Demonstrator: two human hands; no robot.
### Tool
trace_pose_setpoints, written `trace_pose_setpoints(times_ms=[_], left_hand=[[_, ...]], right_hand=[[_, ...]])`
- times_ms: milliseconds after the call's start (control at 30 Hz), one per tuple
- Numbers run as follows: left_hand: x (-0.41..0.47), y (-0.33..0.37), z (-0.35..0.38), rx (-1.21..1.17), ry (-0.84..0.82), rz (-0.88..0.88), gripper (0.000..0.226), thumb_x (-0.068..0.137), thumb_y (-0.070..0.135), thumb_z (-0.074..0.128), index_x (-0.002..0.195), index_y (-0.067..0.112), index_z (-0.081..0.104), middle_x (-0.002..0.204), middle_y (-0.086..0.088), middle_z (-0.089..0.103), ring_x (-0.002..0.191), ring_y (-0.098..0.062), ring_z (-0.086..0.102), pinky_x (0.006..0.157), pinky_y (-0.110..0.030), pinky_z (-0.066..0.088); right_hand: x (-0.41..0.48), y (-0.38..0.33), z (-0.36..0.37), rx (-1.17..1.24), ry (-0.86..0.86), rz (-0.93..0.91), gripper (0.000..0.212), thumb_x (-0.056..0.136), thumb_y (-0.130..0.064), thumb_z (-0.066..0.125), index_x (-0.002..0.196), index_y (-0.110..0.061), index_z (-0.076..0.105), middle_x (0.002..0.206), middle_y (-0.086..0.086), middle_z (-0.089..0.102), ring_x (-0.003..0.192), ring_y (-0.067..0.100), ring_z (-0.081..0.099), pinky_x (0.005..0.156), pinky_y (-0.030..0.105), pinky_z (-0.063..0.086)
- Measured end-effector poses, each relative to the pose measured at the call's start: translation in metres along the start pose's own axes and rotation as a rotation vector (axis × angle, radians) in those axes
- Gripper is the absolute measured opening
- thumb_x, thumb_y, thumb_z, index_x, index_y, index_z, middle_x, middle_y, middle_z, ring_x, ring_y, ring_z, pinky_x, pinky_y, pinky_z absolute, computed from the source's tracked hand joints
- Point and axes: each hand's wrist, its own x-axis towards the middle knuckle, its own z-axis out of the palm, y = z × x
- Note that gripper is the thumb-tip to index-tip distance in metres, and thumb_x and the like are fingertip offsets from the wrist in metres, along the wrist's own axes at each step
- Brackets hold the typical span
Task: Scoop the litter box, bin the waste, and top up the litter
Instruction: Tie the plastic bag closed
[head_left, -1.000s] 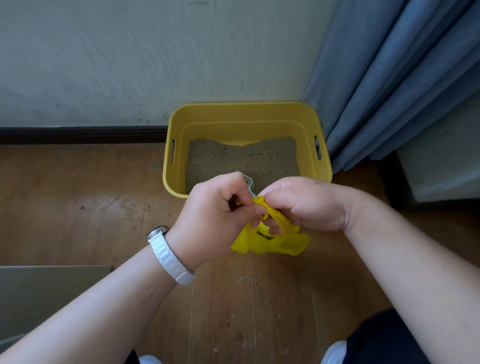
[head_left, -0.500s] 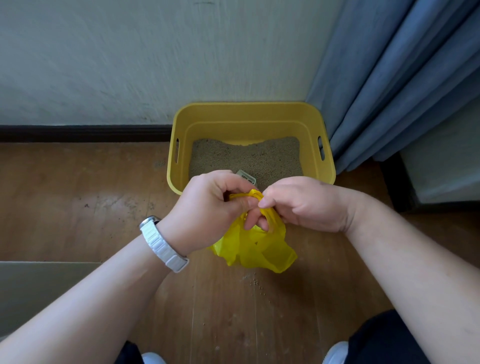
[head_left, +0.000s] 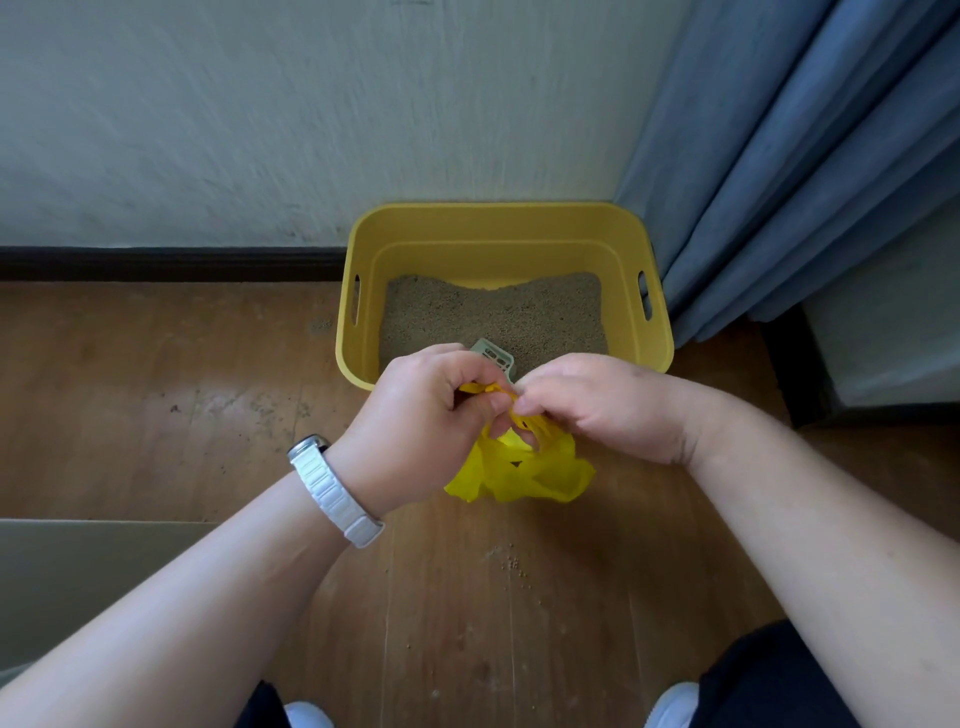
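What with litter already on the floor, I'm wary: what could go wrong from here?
The yellow bag, pinched at its handles by the left hand and right hand, could slip or tear and spill onto the floor, where grains already lie.
The scoop sits in the litter box right behind the knuckles; a knock might flick litter out.

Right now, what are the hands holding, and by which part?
Both the left hand and the right hand pinch the yellow bag by its twisted top handles; its body hangs below them.
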Motion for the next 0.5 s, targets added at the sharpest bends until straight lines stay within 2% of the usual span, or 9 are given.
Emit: trace_pose_setpoints(times_ms=[33,100,167,200,300,400,500], left_hand=[[0.000,-0.001,0.001,0.006,-0.002,-0.033,0.007,0.086,0.018,0.070,0.080,0.023,0.072,0.078,0.008,0.062,0.077,-0.003,0.055,0.067,-0.015,0.040],[0.002,-0.003,0.001,0.018,0.006,-0.111,0.005,0.087,0.020,0.068,0.084,0.024,0.071,0.081,0.007,0.064,0.077,-0.009,0.056,0.068,-0.023,0.043],[0.003,-0.004,0.000,0.005,0.022,-0.187,0.006,0.089,0.023,0.066,0.084,0.026,0.069,0.074,0.007,0.063,0.068,-0.012,0.057,0.060,-0.026,0.044],[0.004,-0.004,-0.001,-0.015,0.033,-0.223,0.008,0.090,0.024,0.065,0.082,0.027,0.068,0.069,0.006,0.063,0.062,-0.014,0.056,0.056,-0.028,0.044],[0.007,-0.004,-0.003,-0.108,0.080,-0.317,0.010,0.091,0.027,0.064,0.081,0.026,0.067,0.064,0.003,0.062,0.054,-0.015,0.053,0.053,-0.029,0.044],[0.008,-0.005,-0.003,-0.230,0.087,-0.373,0.012,0.091,0.028,0.064,0.080,0.025,0.067,0.062,0.008,0.057,0.054,-0.007,0.047,0.049,-0.021,0.040],[0.008,-0.006,-0.001,-0.306,0.061,-0.407,0.013,0.091,0.027,0.064,0.079,0.024,0.067,0.063,0.007,0.056,0.057,-0.008,0.047,0.056,-0.026,0.040]], right_hand=[[0.001,0.000,0.001,-0.080,0.080,-0.040,0.020,0.086,-0.020,0.056,0.078,-0.005,0.065,0.068,0.000,0.057,0.063,0.015,0.049,0.062,0.034,0.041],[0.001,0.000,0.002,-0.202,0.281,-0.135,0.014,0.087,-0.015,0.059,0.093,-0.016,0.072,0.081,-0.007,0.068,0.073,0.009,0.060,0.068,0.030,0.049],[0.000,-0.001,0.002,-0.281,0.432,-0.215,0.013,0.086,-0.012,0.060,0.087,-0.020,0.070,0.075,-0.010,0.066,0.068,0.002,0.057,0.063,0.022,0.047],[-0.002,-0.001,0.002,-0.309,0.456,-0.226,0.012,0.085,-0.012,0.060,0.081,-0.019,0.069,0.068,-0.010,0.062,0.063,0.002,0.054,0.060,0.022,0.045],[-0.002,0.001,0.002,-0.317,0.348,-0.117,0.015,0.086,-0.020,0.059,0.074,-0.016,0.067,0.067,-0.001,0.065,0.063,0.014,0.059,0.060,0.036,0.049],[0.001,0.004,0.009,-0.224,0.201,-0.042,0.024,0.094,-0.028,0.056,0.083,-0.010,0.069,0.072,-0.002,0.068,0.064,0.011,0.063,0.060,0.026,0.049],[0.003,0.002,0.015,-0.076,0.197,-0.096,0.028,0.098,-0.028,0.053,0.090,-0.005,0.067,0.076,-0.001,0.066,0.068,0.011,0.061,0.060,0.025,0.048]])
